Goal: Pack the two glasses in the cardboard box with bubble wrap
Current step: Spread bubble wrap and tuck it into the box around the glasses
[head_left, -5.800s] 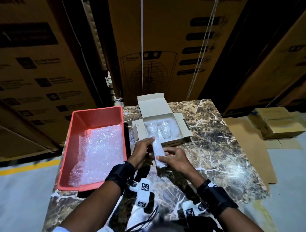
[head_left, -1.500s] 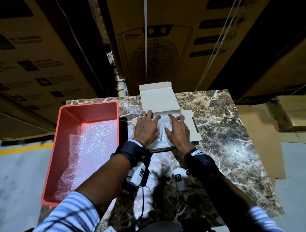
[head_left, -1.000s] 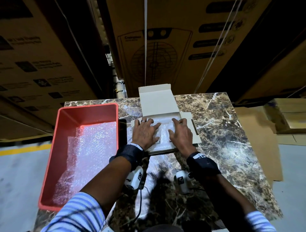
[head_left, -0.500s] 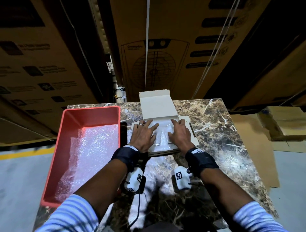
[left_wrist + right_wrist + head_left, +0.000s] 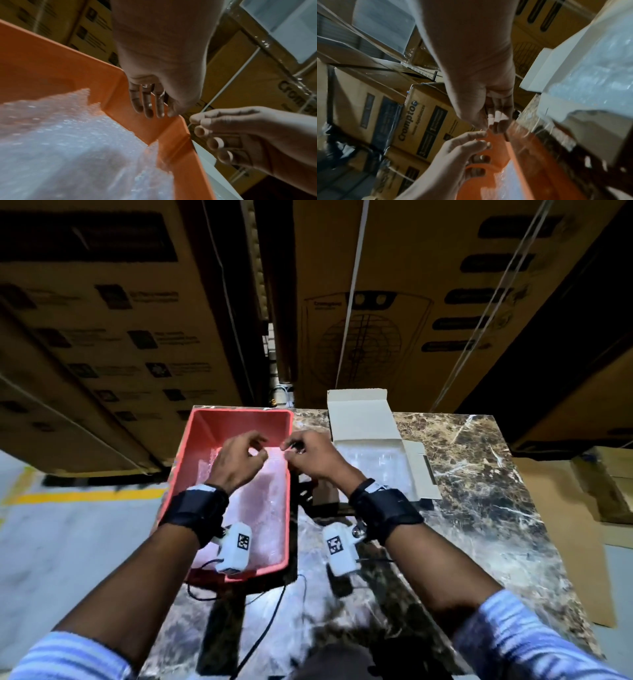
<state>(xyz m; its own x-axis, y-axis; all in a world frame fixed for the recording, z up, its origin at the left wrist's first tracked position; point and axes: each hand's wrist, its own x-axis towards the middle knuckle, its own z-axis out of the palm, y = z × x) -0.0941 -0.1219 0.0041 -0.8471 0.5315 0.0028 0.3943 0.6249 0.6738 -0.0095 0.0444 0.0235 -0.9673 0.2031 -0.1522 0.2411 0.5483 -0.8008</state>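
Observation:
The white cardboard box lies open on the marble table, its lid folded back. Bubble wrap covers its inside, and the glasses under it are hidden. Left of it stands a red bin holding a loose bubble wrap sheet. Both hands hover over the bin's far right corner. My left hand has loosely hanging fingers with nothing in them. My right hand has its fingers curled in, thumb against the index, and no object shows in it. The right wrist view shows the box beside the hand.
Tall brown cartons stand right behind the table. Flattened cardboard and small boxes lie on the floor to the right. Black cables from the wrist cameras trail over the table's near edge.
Both hands lifted off the bubble wrap in the box, where they pressed flat, and moved left over the red bin. Their fingers went from flat to curled.

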